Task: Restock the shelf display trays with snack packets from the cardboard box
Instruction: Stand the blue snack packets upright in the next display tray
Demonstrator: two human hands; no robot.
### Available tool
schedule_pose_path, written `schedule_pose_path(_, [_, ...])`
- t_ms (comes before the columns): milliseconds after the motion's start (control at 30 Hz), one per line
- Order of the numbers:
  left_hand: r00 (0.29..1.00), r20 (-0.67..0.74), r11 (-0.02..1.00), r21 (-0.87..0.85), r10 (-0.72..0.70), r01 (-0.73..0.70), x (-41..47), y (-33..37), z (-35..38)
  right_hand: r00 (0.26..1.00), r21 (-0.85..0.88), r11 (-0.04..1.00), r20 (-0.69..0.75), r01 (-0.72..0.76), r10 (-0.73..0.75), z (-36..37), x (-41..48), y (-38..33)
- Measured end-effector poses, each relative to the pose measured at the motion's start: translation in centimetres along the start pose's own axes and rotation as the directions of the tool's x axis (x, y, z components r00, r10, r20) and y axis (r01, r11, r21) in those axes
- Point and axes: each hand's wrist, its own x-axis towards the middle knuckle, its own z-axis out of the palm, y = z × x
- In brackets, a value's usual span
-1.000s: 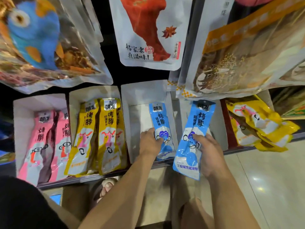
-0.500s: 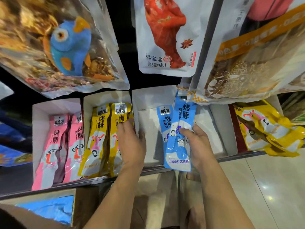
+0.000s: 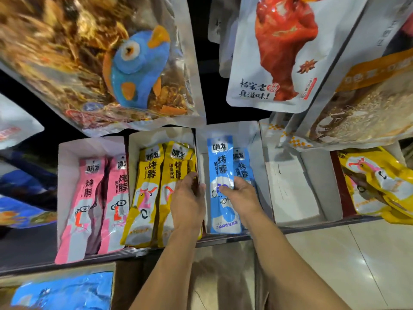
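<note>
A person restocks a snack shelf, seen from above: the right hand (image 3: 242, 198) holds a long blue packet (image 3: 220, 166) upright in the third white tray from the left, thumb across its printed front and fingers (image 3: 239, 182) curled at its right edge. A second blue packet (image 3: 243, 168) stands just behind it, to its right, in the same tray. The left hand (image 3: 187, 204) grips the tray wall (image 3: 201, 157) that divides this tray from its neighbour, its fingers curled on the side of the yellow packets (image 3: 147, 193) and its thumb on the blue side. Pink packets (image 3: 89, 198) fill the leftmost tray. A white tray (image 3: 290, 191) stands to the right, with more yellow bags (image 3: 375, 182) beyond it. At lower left, the cardboard box (image 3: 55, 270) shows blue packets inside. Large bags hang above, one printed with a blue fish (image 3: 138, 63), another with a red drumstick (image 3: 279, 48).
</note>
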Motion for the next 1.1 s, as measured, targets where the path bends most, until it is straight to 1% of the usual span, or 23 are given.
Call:
schedule_pose_path(133, [1.0,-0.008,1.0,-0.023,-0.006,0.006,0.1,-0.1,-0.1,0.998,-0.123,0.992,-0.063,-0.017,0.01,1.5,0.5,1.1])
schedule_pose_path(200, [1.0,-0.001,0.999,-0.042,-0.006,0.006,0.1,-0.1,-0.1,0.998,-0.269,0.963,-0.063,0.0,-0.018,2.0,0.5,1.5])
schedule_pose_path(267, [1.0,0.001,0.999,-0.05,-0.014,0.014,0.2,-0.1,-0.1,0.995,-0.427,0.904,-0.074,0.024,-0.062,2.3,0.5,1.7])
schedule_pose_path(367, [0.998,0.029,0.996,-0.066,-0.057,0.059,0.4,0.2,-0.3,0.992,-0.616,0.787,-0.067,0.04,-0.103,2.5,0.0,1.0])
schedule_pose_path(467, [0.987,0.11,0.987,-0.093,-0.118,0.129,0.5,1.0,-1.1,0.994,-0.717,0.694,-0.016,0.065,-0.11,2.4,-1.2,-0.2])
schedule_pose_path(533, [0.974,0.183,0.986,-0.07,-0.135,0.15,0.3,1.8,-2.2,0.994,-0.774,0.63,0.0,0.072,-0.114,2.1,-2.7,-1.3])
schedule_pose_path(633, [0.954,0.288,0.996,0.059,-0.085,0.07,-0.8,3.3,-4.7,0.983,-0.839,0.53,0.026,0.12,-0.182,1.6,-5.9,-3.4])
schedule_pose_path(733, [0.946,0.324,0.974,0.219,-0.011,-0.064,-1.9,5.0,-8.4,0.955,-0.885,0.415,0.096,0.211,-0.28,1.5,-10.0,-6.2])
schedule_pose_path(800, [0.946,0.322,0.927,0.348,0.023,-0.141,-2.6,6.4,-11.9,0.934,-0.901,0.344,0.15,0.264,-0.324,2.0,-13.0,-8.6])
schedule_pose_path(867, [0.948,0.312,0.843,0.493,0.059,-0.215,-3.2,7.6,-15.9,0.908,-0.906,0.277,0.21,0.32,-0.362,2.9,-16.1,-10.9])
schedule_pose_path(967, [0.962,0.259,0.728,0.642,0.087,-0.239,-4.4,8.8,-22.6,0.854,-0.902,0.147,0.318,0.407,-0.411,5.1,-20.4,-13.4])
schedule_pose_path(1033, [0.977,0.194,0.697,0.689,0.086,-0.198,-5.5,9.0,-27.0,0.811,-0.882,0.068,0.395,0.466,-0.431,7.0,-23.0,-14.8])
schedule_pose_path(1100, [0.988,0.125,0.686,0.71,0.096,-0.156,-6.8,8.9,-31.4,0.778,-0.861,0.014,0.452,0.508,-0.436,9.1,-25.6,-16.5])
